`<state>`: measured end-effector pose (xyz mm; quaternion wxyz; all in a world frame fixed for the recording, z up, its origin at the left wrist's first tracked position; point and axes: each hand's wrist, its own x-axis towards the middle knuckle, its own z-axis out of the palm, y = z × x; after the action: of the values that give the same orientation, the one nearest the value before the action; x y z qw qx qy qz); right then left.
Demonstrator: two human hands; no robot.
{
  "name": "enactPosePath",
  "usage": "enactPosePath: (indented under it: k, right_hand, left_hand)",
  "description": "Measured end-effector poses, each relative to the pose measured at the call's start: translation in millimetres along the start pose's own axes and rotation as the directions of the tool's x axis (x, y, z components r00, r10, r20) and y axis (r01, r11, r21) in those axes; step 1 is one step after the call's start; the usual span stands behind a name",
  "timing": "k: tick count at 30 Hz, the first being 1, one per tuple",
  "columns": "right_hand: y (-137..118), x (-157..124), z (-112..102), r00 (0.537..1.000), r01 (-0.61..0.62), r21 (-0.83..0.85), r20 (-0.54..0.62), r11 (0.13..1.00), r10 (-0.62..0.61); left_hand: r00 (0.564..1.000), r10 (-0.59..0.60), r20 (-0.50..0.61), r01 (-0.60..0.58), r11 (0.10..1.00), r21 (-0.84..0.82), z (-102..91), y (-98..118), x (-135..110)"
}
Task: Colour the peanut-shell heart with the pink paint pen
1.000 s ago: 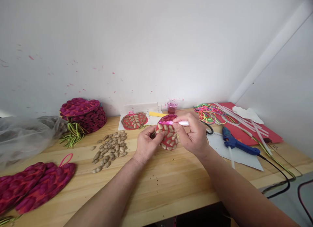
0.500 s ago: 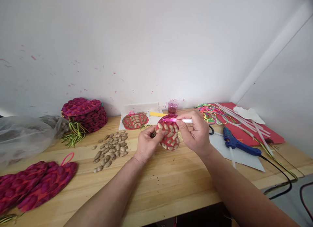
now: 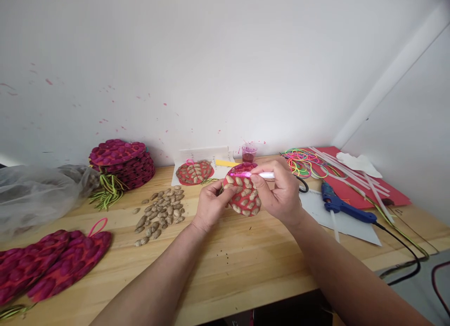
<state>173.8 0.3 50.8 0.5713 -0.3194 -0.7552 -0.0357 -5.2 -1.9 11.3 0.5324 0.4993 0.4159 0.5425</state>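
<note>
My left hand (image 3: 211,206) pinches the left edge of a red disc covered with glued peanut shells (image 3: 244,195), holding it tilted above the wooden table (image 3: 225,265). My right hand (image 3: 281,192) is closed round a white-handled brush with a pink tip (image 3: 255,174). The tip rests on the upper part of the disc, where the shells are painted magenta.
Loose peanut shells (image 3: 160,216) lie left of my hands. A second unpainted disc (image 3: 194,172) rests on paper behind, near a small cup of pink paint (image 3: 248,152). Painted magenta discs are stacked (image 3: 121,159) and spread (image 3: 52,263) at left. A blue glue gun (image 3: 342,209), coloured cords (image 3: 302,161) and red sheet (image 3: 365,185) sit right.
The disc and both hands shifted very slightly; the brush tip moved a little along the top of the disc. Nothing else changed.
</note>
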Motion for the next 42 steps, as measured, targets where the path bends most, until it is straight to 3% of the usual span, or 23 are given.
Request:
enactPosePath:
  k: [17, 22, 42]
  right_hand:
    - [4, -1, 0, 0.998, -0.01, -0.014, 0.058, 1.0, 0.011]
    - [7, 0, -2, 1.0, -0.009, -0.02, 0.02, 1.0, 0.009]
    - [7, 0, 0, 0.999, 0.01, -0.058, 0.043, 0.998, -0.007]
  left_hand:
    - [0.999, -0.034, 0.026, 0.038, 0.988, -0.151, -2.7, -12, 3]
    - [0.997, -0.077, 0.017, 0.078, 0.975, -0.206, -1.7, -12, 4]
    - [0.988, -0.149, 0.047, 0.156, 0.947, -0.281, -2.1, -15, 4]
